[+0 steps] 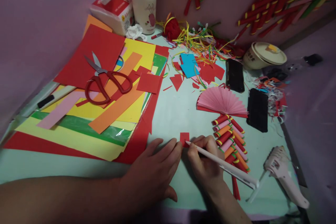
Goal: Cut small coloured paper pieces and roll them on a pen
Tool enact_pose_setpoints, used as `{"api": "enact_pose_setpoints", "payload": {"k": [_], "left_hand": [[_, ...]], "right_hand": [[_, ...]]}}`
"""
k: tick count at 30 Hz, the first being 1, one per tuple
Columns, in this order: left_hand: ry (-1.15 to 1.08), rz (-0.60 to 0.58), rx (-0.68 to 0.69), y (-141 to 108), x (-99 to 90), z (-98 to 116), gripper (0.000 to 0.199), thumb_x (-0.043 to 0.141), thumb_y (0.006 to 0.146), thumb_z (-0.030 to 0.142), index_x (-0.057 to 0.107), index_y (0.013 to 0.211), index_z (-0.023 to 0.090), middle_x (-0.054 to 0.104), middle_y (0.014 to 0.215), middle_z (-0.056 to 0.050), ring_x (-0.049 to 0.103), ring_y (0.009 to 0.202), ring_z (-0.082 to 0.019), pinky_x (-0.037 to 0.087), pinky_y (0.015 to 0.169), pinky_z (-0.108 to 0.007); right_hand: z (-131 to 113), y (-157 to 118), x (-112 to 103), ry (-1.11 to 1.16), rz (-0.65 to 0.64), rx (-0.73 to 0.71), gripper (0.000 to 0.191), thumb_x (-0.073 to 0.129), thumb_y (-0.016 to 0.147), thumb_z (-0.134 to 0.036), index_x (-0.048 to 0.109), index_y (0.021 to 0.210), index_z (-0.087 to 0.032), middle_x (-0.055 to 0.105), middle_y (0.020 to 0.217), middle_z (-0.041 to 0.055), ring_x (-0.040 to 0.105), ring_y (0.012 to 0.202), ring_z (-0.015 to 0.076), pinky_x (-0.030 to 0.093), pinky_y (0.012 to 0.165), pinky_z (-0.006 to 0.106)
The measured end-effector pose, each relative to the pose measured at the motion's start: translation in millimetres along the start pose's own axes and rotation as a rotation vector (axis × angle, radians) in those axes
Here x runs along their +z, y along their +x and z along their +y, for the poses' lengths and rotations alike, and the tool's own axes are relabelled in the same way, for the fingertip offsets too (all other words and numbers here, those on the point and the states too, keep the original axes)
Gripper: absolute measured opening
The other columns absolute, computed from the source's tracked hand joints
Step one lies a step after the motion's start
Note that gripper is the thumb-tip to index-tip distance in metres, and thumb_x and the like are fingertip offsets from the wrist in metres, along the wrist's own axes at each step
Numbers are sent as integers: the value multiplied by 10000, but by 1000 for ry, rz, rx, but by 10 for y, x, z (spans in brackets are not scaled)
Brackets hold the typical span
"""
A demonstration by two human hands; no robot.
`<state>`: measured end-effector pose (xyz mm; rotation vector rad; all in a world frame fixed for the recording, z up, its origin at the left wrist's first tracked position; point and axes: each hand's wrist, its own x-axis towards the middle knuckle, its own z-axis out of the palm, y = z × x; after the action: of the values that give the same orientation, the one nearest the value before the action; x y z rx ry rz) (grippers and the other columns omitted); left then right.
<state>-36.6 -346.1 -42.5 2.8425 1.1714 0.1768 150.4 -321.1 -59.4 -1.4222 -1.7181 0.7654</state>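
Note:
A small red paper square (185,136) lies on the pale tabletop. My right hand (206,159) is closed around a slim white pen (223,163), whose tip rests on that square. My left hand (157,168) lies flat with fingers stretched out, its fingertips at the square's left edge. Close beside my right hand is a firecracker-like string of rolled paper tubes (231,143) in red, pink and orange. Above it sits a pink pleated paper fan (223,100).
Red-handled scissors (101,77) lie on stacked coloured paper (105,150) at left. Two black phones (235,75) and a glue gun (282,173) are at right. Paper scraps (207,71), a bottle (144,7), a tissue box (115,12) and a lidded bowl (258,57) stand farther back.

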Motion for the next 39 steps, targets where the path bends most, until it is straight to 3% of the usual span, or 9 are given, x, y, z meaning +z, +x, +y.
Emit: {"api": "enact_pose_setpoints", "payload": {"k": [6,22,39], "left_hand": [[-2,-10,4,-6,-6,-4,918,472,740,787,521,1349,102,527,1431,-117,356,1350,-254,276,1065,-403],[7,-22,7,-14,14,0,933,453,748,791,504,1374,100,503,1454,-138,367,1351,-259,291,1063,-389],[3,9,-9,-7,-17,-2,923,459,736,796,530,1342,103,540,1425,-106,384,1328,-243,312,1044,-386]], "right_hand": [[16,-8,-6,33,14,-8,199,563,873,-149,420,762,-233,521,659,-53,509,560,108,414,522,244],[-31,29,4,-45,0,-87,155,593,870,-161,468,815,-234,646,726,-17,630,615,128,486,557,243],[-63,36,5,-51,-19,-111,166,574,899,-167,454,808,-236,610,708,-30,591,602,107,469,554,235]]}}
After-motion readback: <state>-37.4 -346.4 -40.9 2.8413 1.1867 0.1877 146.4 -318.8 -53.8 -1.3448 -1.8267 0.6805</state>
